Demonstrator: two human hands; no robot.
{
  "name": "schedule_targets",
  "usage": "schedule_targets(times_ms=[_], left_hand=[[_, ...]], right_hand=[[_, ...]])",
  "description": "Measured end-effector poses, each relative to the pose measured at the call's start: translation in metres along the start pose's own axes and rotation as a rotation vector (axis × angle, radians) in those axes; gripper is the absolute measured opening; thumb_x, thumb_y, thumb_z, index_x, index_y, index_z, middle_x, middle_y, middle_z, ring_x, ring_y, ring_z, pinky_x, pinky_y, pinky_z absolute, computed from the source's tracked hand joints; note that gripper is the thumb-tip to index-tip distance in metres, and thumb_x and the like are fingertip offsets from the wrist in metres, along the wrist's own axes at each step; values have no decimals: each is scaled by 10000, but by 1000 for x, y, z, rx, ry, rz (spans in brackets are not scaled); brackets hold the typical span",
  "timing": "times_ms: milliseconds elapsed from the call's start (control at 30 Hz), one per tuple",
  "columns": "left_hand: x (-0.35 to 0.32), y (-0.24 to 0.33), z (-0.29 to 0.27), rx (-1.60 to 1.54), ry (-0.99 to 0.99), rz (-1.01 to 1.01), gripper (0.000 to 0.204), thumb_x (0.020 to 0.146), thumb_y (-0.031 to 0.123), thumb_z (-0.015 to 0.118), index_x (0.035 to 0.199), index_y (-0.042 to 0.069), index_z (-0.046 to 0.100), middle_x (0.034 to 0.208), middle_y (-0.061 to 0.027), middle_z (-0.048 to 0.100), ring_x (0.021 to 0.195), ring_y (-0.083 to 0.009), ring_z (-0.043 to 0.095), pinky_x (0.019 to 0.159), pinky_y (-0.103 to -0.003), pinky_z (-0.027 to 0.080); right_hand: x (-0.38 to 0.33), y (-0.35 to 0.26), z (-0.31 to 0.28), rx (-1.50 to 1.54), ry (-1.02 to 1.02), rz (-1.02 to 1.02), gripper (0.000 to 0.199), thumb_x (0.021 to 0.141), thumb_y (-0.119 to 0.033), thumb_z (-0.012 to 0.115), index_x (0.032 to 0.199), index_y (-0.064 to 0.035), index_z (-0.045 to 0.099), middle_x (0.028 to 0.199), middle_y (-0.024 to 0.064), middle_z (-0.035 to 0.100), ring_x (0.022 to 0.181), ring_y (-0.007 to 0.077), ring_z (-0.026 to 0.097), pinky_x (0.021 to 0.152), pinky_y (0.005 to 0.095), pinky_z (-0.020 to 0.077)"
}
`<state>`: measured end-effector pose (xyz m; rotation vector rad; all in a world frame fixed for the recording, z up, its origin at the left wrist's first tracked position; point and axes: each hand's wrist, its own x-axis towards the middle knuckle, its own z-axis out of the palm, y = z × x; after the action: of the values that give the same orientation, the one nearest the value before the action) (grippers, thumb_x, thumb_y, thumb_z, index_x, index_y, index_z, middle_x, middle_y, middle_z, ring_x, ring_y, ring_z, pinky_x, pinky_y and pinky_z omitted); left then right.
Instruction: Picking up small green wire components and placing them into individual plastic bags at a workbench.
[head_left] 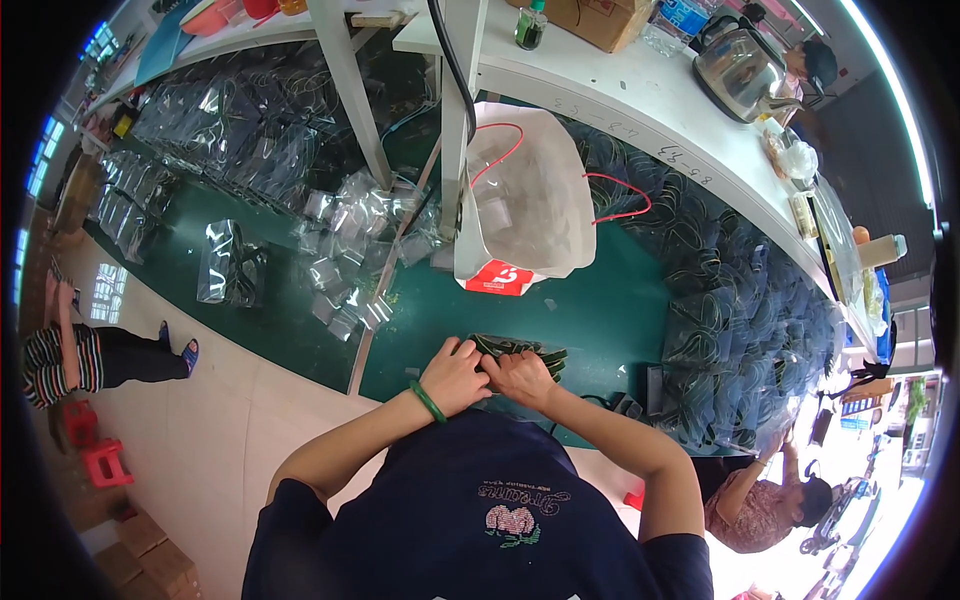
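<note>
Close in front of my body, my left hand (pixel 455 377) and my right hand (pixel 521 378) meet over a bundle of dark straps (pixel 550 357) with yellowish edges. Fingers of both hands are bent and pressed onto the bundle at the near edge of the green tabletop (pixel 430 325). Much of the bundle is hidden under my hands. Beyond them stands an open white paper bag (pixel 540 215) with red cord handles. To its left, small clear plastic packets (pixel 345 270) lie in a loose heap.
Clear bags of dark straps (pixel 735 330) are piled on the right, with more packed bags (pixel 235 130) far left. A single bag (pixel 232 265) lies apart. A white shelf (pixel 620 85) holds a kettle (pixel 740 70). People (pixel 75 355) are nearby on both sides.
</note>
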<state>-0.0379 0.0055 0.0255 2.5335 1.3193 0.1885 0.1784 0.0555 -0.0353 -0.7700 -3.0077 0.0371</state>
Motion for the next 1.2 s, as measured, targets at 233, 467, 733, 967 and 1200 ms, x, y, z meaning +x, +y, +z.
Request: schedule_targets(times_ms=[233,467,733,967,1200], left_hand=[[1,-6,-2,5,-33,7,258,945,434,745,959,186,814,1096,1,708,1199,-238,547,1089,-496,389],[-2,-7,-2,-2,29,48,294,930,447,742,895,163,812,999,-24,722,1176,-253,555,1070,-483,406],[-1,-6,0,3,60,74,297,923,438,753,876,151,810,994,-48,708,1170,-268,552,1058,-458,413],[-3,-6,2,12,67,46,283,925,427,753,864,158,815,995,-43,713,1171,-267,553,1052,-466,420],[-2,-10,-4,-8,-54,24,224,940,403,751,946,189,817,1098,-3,710,1197,-245,544,1077,-469,398]], right_hand=[[3,9,-40,272,-174,-6,318,966,-232,656,1233,-95,548,924,117,725,847,278,757,635,397,604],[-1,-1,-17,59,-82,-44,343,988,-255,627,1290,-95,590,846,65,682,744,233,722,605,381,590],[1,-3,-2,-43,137,-39,232,942,-285,672,1103,-134,604,762,29,618,653,201,667,563,352,522],[-1,-15,-5,-102,183,41,245,924,-286,690,1104,-140,611,818,18,618,703,189,661,603,332,506],[-2,-5,-27,186,-12,57,435,940,-313,739,1282,-102,571,912,64,678,849,246,705,747,401,586]])
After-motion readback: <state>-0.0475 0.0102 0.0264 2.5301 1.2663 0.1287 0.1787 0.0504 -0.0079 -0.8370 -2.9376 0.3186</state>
